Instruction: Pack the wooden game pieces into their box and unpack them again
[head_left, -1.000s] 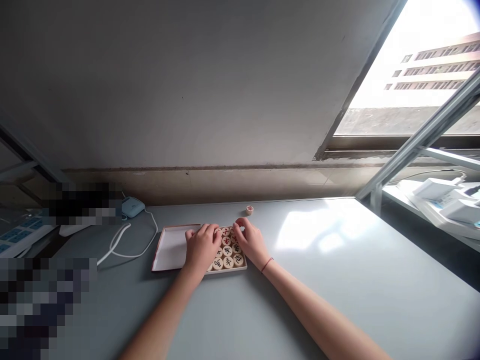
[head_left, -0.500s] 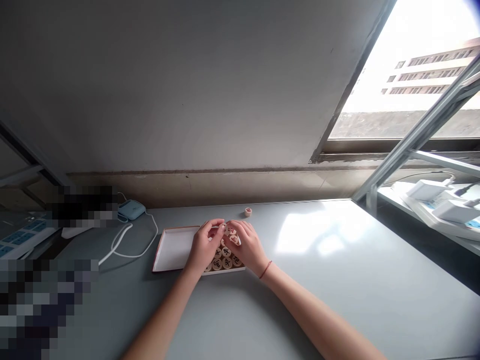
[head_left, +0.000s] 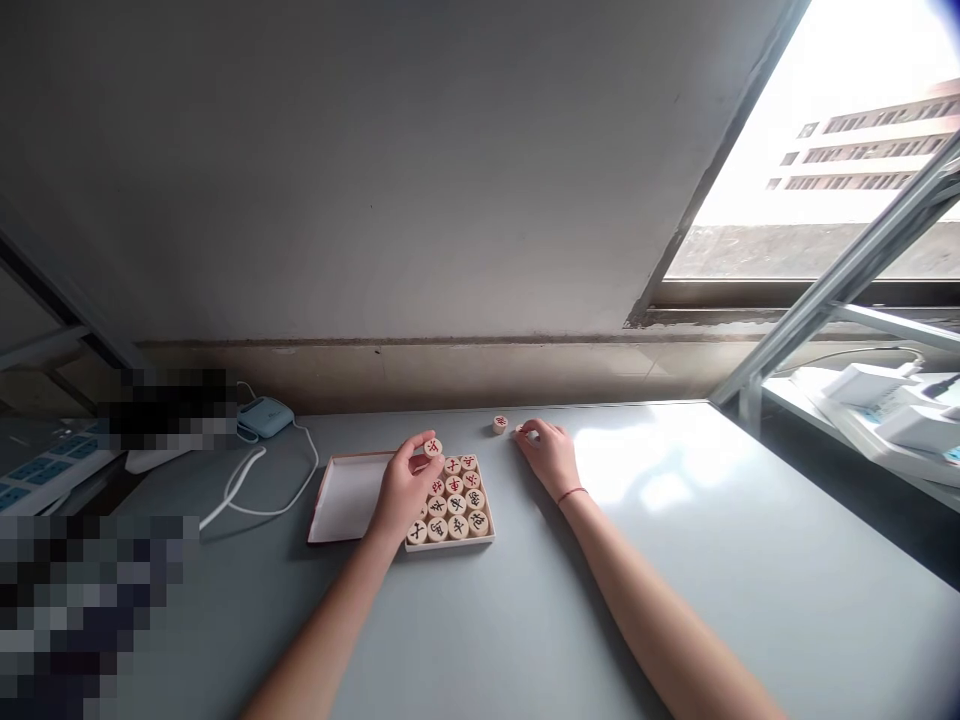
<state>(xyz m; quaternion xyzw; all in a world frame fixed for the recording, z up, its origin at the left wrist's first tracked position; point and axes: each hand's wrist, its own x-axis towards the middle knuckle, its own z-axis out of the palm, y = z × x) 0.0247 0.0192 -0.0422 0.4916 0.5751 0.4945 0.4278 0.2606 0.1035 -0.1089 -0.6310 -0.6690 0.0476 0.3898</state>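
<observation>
My left hand pinches a round Chinese chess piece with a red character, above the back left of an open white box. Rows of wooden pieces fill the box, red characters towards the back and black ones at the front. Further right, my right hand is closed at the tabletop on another chess piece, of which only the left edge shows. Just left of it, a red-marked chess piece sits on the table by itself.
The box lid lies inside up, left of the box. A light blue device with a white cable is at the back left. Power strips and chargers stand beyond both sides of the grey table. A wall runs along the back.
My hands have parted. The right one has moved from over the box to the table at the right with a chess piece. The left one stays near the box, holding a piece.
</observation>
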